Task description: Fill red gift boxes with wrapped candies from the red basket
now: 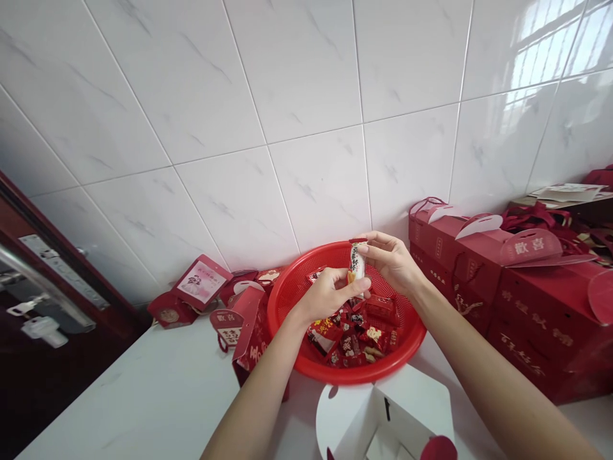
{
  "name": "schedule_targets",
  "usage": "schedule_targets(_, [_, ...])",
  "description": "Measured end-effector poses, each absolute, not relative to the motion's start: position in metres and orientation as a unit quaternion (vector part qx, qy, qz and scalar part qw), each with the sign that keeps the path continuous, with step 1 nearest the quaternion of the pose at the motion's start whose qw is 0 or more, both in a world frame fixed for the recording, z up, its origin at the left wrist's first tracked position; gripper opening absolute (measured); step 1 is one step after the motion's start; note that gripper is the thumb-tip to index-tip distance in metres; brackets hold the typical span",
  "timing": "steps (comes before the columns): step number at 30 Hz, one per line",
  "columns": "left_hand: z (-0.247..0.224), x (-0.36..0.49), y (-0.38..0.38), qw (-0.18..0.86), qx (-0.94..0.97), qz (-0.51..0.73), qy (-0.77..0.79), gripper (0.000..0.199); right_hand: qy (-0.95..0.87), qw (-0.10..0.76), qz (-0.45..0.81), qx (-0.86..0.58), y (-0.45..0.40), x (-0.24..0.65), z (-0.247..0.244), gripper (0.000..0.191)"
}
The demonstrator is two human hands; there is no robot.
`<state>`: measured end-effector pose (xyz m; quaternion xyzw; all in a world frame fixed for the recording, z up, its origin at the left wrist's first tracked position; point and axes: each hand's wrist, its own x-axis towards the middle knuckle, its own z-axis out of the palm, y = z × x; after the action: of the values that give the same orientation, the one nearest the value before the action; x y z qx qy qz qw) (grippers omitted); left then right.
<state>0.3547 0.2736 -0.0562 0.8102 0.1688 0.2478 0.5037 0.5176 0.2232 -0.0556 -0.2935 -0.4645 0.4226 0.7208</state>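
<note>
Above a round red plastic basket (286, 306), both of my hands hold one wrapped snack (356, 263), white with dark lettering and a red top edge. My left hand (328, 294) grips its lower end, thumb across the front. At the upper end, my right hand (390, 259) pinches it between thumb and fingers. Below them in the basket lie several wrapped candies (349, 342), mostly red. Part of the snack is covered by my fingers. In front of the basket stands an opened box (345, 415) with a white inside, its lower part cut off by the frame.
Red gift boxes (541, 300) are stacked at the right against the tiled wall (316, 179). A red handled box (251, 326) and small red boxes (198, 284) sit left of the basket. Keys (43, 326) hang from a door lock at far left.
</note>
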Motion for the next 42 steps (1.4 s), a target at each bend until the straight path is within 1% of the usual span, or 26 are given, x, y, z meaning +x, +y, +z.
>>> schedule_targets(7, [-0.059, 0.355, 0.277, 0.465, 0.824, 0.263, 0.188, 0.049, -0.467, 0.721, 0.424, -0.289, 0.225, 0.52, -0.059, 0.031])
schedule_targets(12, [-0.058, 0.355, 0.277, 0.436, 0.826, 0.299, 0.194, 0.048, -0.458, 0.723, 0.422, -0.298, 0.224, 0.519, -0.058, 0.027])
schedule_targets(18, [-0.053, 0.356, 0.273, 0.494, 0.792, 0.316, 0.171, 0.044, -0.458, 0.727, 0.413, -0.304, 0.222, 0.518, -0.057, 0.03])
schedule_targets(24, [-0.054, 0.356, 0.275, 0.451, 0.806, 0.343, 0.171, 0.037, -0.473, 0.718, 0.413, -0.302, 0.221, 0.519, -0.057, 0.028])
schedule_targets(30, [-0.057, 0.356, 0.28, 0.423, 0.821, 0.341, 0.172, 0.036, -0.47, 0.718, 0.412, -0.304, 0.222, 0.521, -0.06, 0.028])
schedule_targets(34, [-0.06, 0.356, 0.282, 0.425, 0.824, 0.331, 0.176, 0.036, -0.46, 0.726, 0.407, -0.311, 0.222, 0.521, -0.06, 0.032])
schedule_targets(42, [-0.063, 0.356, 0.285, 0.424, 0.829, 0.309, 0.193, 0.04, -0.446, 0.744, 0.374, -0.329, 0.222, 0.519, -0.06, 0.033])
